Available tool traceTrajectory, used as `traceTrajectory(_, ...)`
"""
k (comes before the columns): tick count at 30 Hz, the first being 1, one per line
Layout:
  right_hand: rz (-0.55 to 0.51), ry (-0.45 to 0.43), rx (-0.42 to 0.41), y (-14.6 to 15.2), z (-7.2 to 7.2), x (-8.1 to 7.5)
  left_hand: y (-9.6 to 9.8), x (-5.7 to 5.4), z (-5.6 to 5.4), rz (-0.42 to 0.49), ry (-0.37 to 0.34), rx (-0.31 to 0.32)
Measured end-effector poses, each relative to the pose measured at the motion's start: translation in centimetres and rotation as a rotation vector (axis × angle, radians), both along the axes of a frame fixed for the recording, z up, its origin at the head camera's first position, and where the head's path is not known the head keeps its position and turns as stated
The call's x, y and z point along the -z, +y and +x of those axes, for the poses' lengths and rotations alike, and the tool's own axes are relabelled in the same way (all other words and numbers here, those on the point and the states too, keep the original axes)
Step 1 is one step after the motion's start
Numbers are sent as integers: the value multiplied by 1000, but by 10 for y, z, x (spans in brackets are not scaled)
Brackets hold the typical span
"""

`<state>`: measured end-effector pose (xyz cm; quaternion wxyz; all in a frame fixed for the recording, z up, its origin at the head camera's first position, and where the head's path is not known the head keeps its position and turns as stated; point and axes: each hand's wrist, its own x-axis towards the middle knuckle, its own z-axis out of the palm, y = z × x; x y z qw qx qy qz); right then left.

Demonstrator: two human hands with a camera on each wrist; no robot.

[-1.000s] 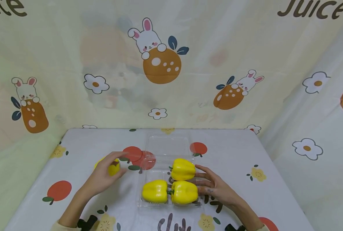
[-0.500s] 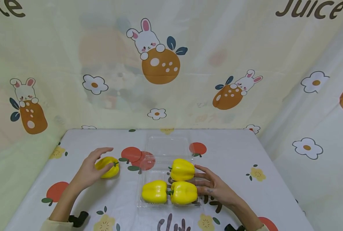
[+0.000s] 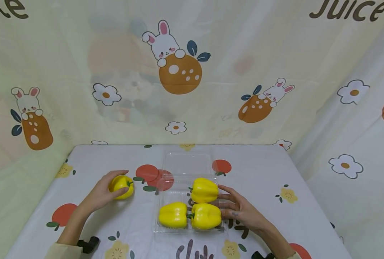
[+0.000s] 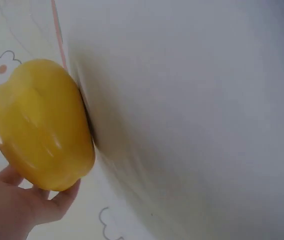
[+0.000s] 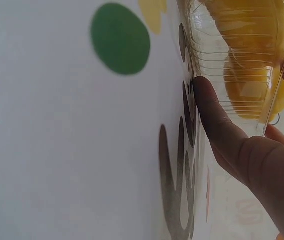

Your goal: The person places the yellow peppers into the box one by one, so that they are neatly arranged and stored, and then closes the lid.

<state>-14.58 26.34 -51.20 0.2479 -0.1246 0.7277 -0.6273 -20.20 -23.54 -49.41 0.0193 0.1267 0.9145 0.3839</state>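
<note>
My left hand (image 3: 102, 191) is wrapped around a yellow bell pepper (image 3: 119, 187) on the left of the table, thumb in front and fingers behind. In the left wrist view this bell pepper (image 4: 42, 125) lies against the white cloth, fingers curled at its end. A clear plastic clamshell box (image 3: 170, 196) stands mid-table with its lid laid back. Three more yellow bell peppers lie in it: front left (image 3: 173, 215), front right (image 3: 206, 216) and back right (image 3: 204, 190). My right hand (image 3: 240, 208) rests with spread fingers along the box's right wall. In the right wrist view its thumb (image 5: 217, 110) touches the ribbed wall.
The flat lid (image 3: 188, 163) extends behind the box. A printed cloth (image 3: 253, 172) covers the table, with fruit and flower patterns. A curtain (image 3: 221, 108) with rabbit prints hangs at the table's back edge. Black straps (image 3: 89, 244) sit at the wrists.
My left hand first draws back to the left from above the bell pepper, then its fingers close around it. The right hand and the box stay where they are.
</note>
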Motion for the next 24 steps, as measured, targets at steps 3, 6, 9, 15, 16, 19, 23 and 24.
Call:
traceTrajectory(3,-3,-2,-2,0,0,0,-3,2,-1,12,-35,4)
traceTrajectory(6,-1,3,-2,1,0,0,-7,3,-2,37,-79,5)
traceTrajectory(9,1,8,-5,1,0,0,-12,3,-2,74,-113,10)
traceTrajectory(15,-5,9,-8,1,0,0,-16,6,-4,77,-155,13)
traceTrajectory(16,-6,9,-7,1,0,0,-16,7,-5,71,-160,11)
traceTrajectory(19,-7,11,-7,1,0,1,-17,8,-6,58,-163,19)
traceTrajectory(23,-11,16,-11,1,-1,1,-18,10,-7,68,-160,19)
traceTrajectory(24,-11,17,-12,1,-1,1,-19,10,-7,73,-159,17)
